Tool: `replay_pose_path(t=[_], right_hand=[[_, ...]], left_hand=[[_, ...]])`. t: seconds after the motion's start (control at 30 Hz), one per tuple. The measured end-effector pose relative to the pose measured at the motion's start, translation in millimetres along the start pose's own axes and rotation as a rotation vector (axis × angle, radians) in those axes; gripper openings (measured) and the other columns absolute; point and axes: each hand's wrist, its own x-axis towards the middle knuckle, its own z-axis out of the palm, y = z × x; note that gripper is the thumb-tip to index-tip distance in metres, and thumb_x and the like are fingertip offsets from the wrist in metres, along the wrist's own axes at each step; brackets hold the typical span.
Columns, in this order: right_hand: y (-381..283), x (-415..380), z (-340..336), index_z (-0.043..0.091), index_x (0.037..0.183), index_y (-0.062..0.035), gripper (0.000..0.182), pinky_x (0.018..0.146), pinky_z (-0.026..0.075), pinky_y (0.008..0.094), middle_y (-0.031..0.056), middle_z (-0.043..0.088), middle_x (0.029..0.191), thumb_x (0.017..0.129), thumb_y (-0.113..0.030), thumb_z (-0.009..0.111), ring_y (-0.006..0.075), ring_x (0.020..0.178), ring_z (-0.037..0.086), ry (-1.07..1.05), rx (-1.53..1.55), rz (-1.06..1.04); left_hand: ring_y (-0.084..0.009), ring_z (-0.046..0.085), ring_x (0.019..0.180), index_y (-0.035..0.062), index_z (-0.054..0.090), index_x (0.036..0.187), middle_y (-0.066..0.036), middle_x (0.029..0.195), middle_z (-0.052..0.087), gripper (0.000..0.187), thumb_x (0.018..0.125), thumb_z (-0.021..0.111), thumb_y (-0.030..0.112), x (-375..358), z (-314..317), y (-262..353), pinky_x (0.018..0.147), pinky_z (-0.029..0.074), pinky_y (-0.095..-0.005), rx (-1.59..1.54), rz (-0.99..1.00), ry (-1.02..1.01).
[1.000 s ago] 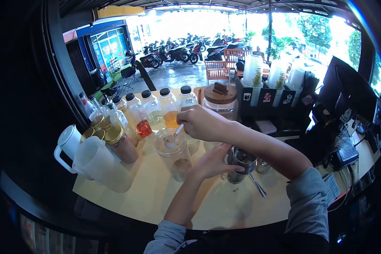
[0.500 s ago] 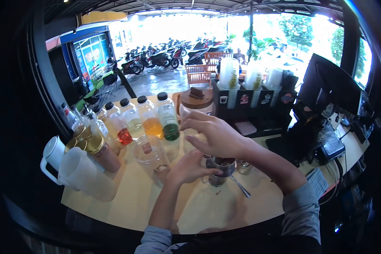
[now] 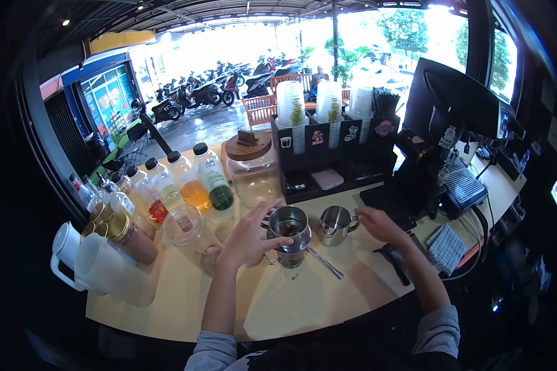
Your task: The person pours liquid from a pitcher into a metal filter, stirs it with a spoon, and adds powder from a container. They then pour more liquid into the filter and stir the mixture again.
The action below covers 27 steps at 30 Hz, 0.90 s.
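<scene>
My left hand (image 3: 247,240) curls round the side of a metal drip coffee filter (image 3: 289,224), thumb along its near side. The filter sits on a glass mug (image 3: 291,257), and something dark shows inside it. A small steel pitcher (image 3: 335,227) stands on the counter just to the right. At its handle, my right hand (image 3: 380,225) has its fingers closed. In front of the mug lies a metal spoon (image 3: 325,263), its upper end hidden by the filter.
A clear plastic jug (image 3: 192,238) stands left of my left hand. Syrup bottles (image 3: 213,179) and a wooden-lidded glass jar (image 3: 254,179) are behind. A black cup holder (image 3: 334,164) stands at the back. Right are a dark utensil (image 3: 395,264) and a checked cloth (image 3: 447,248).
My right hand has moved from above the filter, right and down to the pitcher's handle. My left hand stays at the filter. The view has shifted right, showing the pitcher and jar more fully.
</scene>
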Motion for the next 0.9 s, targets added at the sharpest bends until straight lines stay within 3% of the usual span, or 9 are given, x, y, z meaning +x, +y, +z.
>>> replay_pose_path(t=[0.07, 0.2, 0.27, 0.3, 0.37, 0.47, 0.63, 0.73, 0.9], right_hand=[[-0.4, -9.0, 5.6, 0.059, 0.113, 0.0007, 0.025, 0.081, 0.05, 0.0339, 0.0135, 0.066, 0.096, 0.094, -0.015, 0.055, 0.0205, 0.09, 0.064, -0.088, 0.014, 0.002], [-2.3, -16.3, 15.9, 0.059, 0.102, 0.0056, 0.025, 0.08, 0.049, 0.0337, 0.0163, 0.066, 0.094, 0.096, -0.018, 0.054, 0.0216, 0.087, 0.064, -0.086, 0.122, 0.106], [15.2, -15.2, 32.6, 0.056, 0.092, 0.002, 0.022, 0.078, 0.048, 0.0294, 0.0077, 0.063, 0.085, 0.098, -0.019, 0.053, 0.0127, 0.083, 0.06, -0.105, 0.424, 0.145], [15.8, -15.6, 36.7, 0.056, 0.092, 0.002, 0.022, 0.078, 0.048, 0.0294, 0.0077, 0.063, 0.085, 0.098, -0.019, 0.053, 0.0127, 0.083, 0.06, -0.113, 0.429, 0.147], [15.4, -13.5, 44.1, 0.052, 0.085, -0.0028, 0.021, 0.073, 0.045, 0.0249, -0.0001, 0.055, 0.077, 0.099, -0.018, 0.051, 0.0065, 0.077, 0.053, -0.08, 0.679, 0.112], [11.1, -5.2, 48.1, 0.05, 0.083, -0.0038, 0.021, 0.07, 0.043, 0.0238, -0.0021, 0.052, 0.075, 0.1, -0.017, 0.05, 0.006, 0.073, 0.049, 0.015, 0.689, 0.083], [-39.8, 17.5, 15.0, 0.049, 0.087, -0.0039, 0.019, 0.067, 0.041, 0.0235, -0.0023, 0.051, 0.076, 0.1, -0.018, 0.05, 0.0042, 0.073, 0.046, 0.007, 0.653, -0.082], [-86.9, 32.2, -9.3, 0.049, 0.088, -0.0042, 0.018, 0.065, 0.04, 0.023, -0.0025, 0.051, 0.076, 0.1, -0.018, 0.051, 0.0036, 0.072, 0.045, 0.024, 0.663, -0.147], [-137.8, 47.7, -27.4, 0.044, 0.086, -0.0039, 0.017, 0.068, 0.049, 0.0208, -0.0016, 0.053, 0.077, 0.097, -0.011, 0.056, 0.0014, 0.075, 0.053, -0.104, 0.754, -0.15]], left_hand=[[-0.0292, 0.054, 0.119, 0.0075, 0.044, 0.137, -0.014, 0.131, 0.054, 0.087, 0.067, 0.083, 0.041, 0.6, 0.6, 0.5, 0.102, 0.043, -0.0396, 0.013, -0.006, -0.008], [-0.0297, 0.056, 0.117, 0.0073, 0.045, 0.137, -0.015, 0.13, 0.055, 0.087, 0.066, 0.083, 0.043, 0.3, 0.7, 1.6, 0.101, 0.044, -0.0399, 0.032, -0.042, -0.006], [-0.0307, 0.056, 0.117, 0.007, 0.045, 0.137, -0.016, 0.128, 0.056, 0.087, 0.068, 0.081, 0.046, 0.0, 1.2, -3.2, 0.099, 0.045, -0.0403, 0.056, -0.01, -0.005], [-0.0307, 0.056, 0.117, 0.007, 0.045, 0.137, -0.016, 0.128, 0.056, 0.087, 0.068, 0.081, 0.046, -0.5, 2.1, -5.6, 0.099, 0.045, -0.0403, 0.058, -0.019, -0.006], [-0.0316, 0.055, 0.118, 0.0066, 0.045, 0.137, -0.018, 0.129, 0.056, 0.084, 0.071, 0.078, 0.048, -0.5, 4.2, -7.6, 0.1, 0.044, -0.0406, 0.065, 0.02, 0.005], [-0.0324, 0.055, 0.119, 0.0064, 0.044, 0.137, -0.02, 0.129, 0.055, 0.08, 0.076, 0.075, 0.048, 1.2, 6.1, -4.0, 0.1, 0.044, -0.0407, 0.012, -0.017, -0.01], [-0.0326, 0.055, 0.119, 0.0064, 0.044, 0.137, -0.02, 0.129, 0.055, 0.078, 0.077, 0.074, 0.047, 1.5, 8.7, -5.0, 0.1, 0.044, -0.0407, -0.03, -0.038, -0.019], [-0.0274, 0.06, 0.112, 0.0035, 0.049, 0.132, -0.017, 0.121, 0.061, 0.072, 0.076, 0.077, 0.039, 1.4, 9.0, -5.2, 0.096, 0.045, -0.0363, -0.034, 0.012, 0.041], [-0.0296, 0.059, 0.113, 0.0036, 0.047, 0.134, -0.018, 0.125, 0.059, 0.076, 0.074, 0.078, 0.038, -0.2, 5.0, -0.4, 0.097, 0.045, -0.0377, 0.005, -0.028, 0.004]])
